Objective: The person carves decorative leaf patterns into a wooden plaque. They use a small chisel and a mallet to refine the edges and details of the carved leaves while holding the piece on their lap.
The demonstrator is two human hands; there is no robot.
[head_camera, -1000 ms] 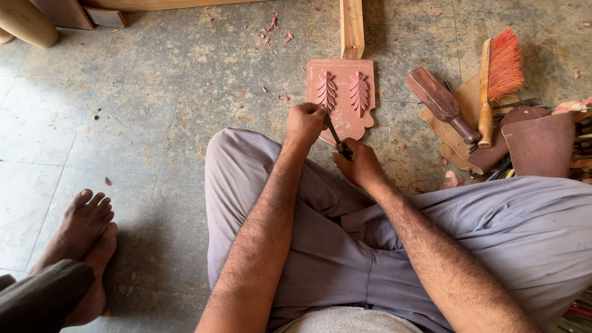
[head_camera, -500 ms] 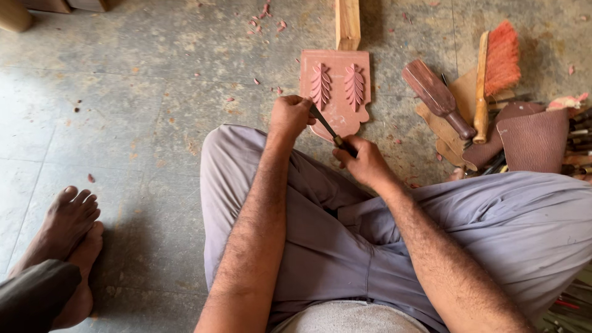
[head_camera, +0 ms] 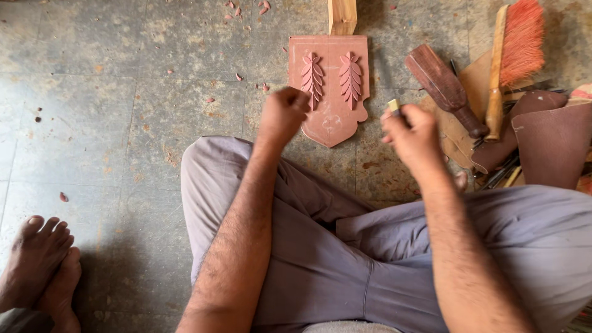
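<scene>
I sit on the grey floor (head_camera: 111, 123) with my legs crossed. My left hand (head_camera: 282, 114) is up in front of me, curled into a loose fist, and I can't see anything in it. It hangs just at the near left edge of the carved wood piece (head_camera: 330, 86). My right hand (head_camera: 412, 135) is closed around a small tool (head_camera: 393, 106). Only its pale tip sticks out past my fingers, so I can't tell what kind of tool it is.

The carved wood piece lies flat on the floor, just far of my knees and between my two hands. It is reddish and shaped like a shield, with two leaf shapes cut side by side on it. A pale wood bar (head_camera: 342, 15) touches its far edge.

To the right of the carved piece lies a dark wooden mallet (head_camera: 444, 86). Just past it, farther right, is a brush with orange bristles (head_camera: 515, 43). Brown sheets of sandpaper (head_camera: 552, 145) lie near my right knee.

Small red wood chips (head_camera: 246, 9) are scattered on the floor, far and left. At the near left corner I see another person's bare feet (head_camera: 40, 271).
</scene>
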